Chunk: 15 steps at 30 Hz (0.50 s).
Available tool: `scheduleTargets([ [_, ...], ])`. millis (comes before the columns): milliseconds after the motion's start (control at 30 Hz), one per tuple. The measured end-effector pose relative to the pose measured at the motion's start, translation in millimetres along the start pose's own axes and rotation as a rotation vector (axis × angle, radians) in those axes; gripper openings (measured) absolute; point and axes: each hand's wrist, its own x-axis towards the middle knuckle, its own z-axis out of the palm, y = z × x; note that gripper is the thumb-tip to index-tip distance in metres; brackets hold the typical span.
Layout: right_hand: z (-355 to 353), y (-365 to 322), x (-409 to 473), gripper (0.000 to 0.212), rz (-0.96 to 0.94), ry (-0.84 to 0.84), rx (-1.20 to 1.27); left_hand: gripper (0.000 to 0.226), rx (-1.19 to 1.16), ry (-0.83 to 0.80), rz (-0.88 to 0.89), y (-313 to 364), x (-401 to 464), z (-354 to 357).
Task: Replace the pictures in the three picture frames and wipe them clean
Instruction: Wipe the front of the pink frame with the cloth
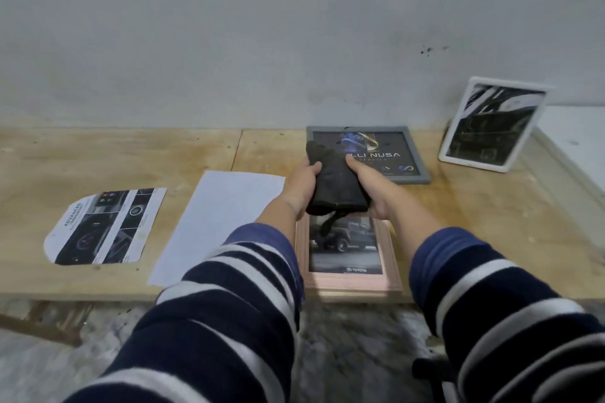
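A folded black cloth (pixel 337 185) is held between my left hand (pixel 302 188) and my right hand (pixel 375 191), above the table. Under it a pink frame (pixel 391 267) lies flat near the front edge, holding a dark car picture. Behind the cloth a grey frame (pixel 415 154) lies flat with a dark blue picture; the cloth hides its near left corner. A white frame (pixel 540 127) stands tilted against the wall at the right, with a dark picture in it.
On the wooden table (pixel 491 222) a blank white sheet (pixel 219 216) lies left of my arms. Further left lies a loose printed picture (pixel 104 227) with rounded corners. A grey wall rises behind, and a white surface (pixel 576 134) adjoins at the right.
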Motion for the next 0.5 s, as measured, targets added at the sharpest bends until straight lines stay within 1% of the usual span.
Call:
scheduleTargets([
  [33,-7,7,-1,0.044,0.013,-0.005,0.050,0.032,0.014,-0.009,-0.014,-5,-5,6],
  [100,-13,18,1,0.035,0.017,0.018,0.139,0.029,0.043,0.011,-0.014,-16,-10,12],
  [133,-16,22,1,0.031,0.008,0.044,0.181,0.026,0.079,0.048,0.013,-23,-11,13],
  [200,-21,31,8,0.031,-0.040,0.105,0.275,0.018,0.202,0.179,0.069,-33,-16,11],
  [267,-26,37,13,0.026,-0.096,0.174,0.298,0.014,0.272,0.266,0.102,-44,-20,4],
  [300,-29,38,14,0.021,-0.138,0.244,0.235,0.014,0.318,0.272,0.113,-50,-25,-1],
  [333,-33,37,16,0.018,-0.183,0.338,0.116,0.017,0.408,0.269,0.135,-59,-30,-7],
  [367,-37,35,18,0.017,-0.235,0.434,-0.039,0.025,0.552,0.256,0.162,-68,-35,-14],
  [433,-42,30,20,0.023,-0.336,0.595,-0.335,0.052,0.839,0.237,0.223,-94,-46,-30],
  [467,-43,26,20,0.026,-0.384,0.633,-0.446,0.063,0.935,0.226,0.258,-106,-50,-37],
  [500,-42,21,22,0.027,-0.436,0.651,-0.541,0.068,1.001,0.208,0.287,-115,-54,-41],
])
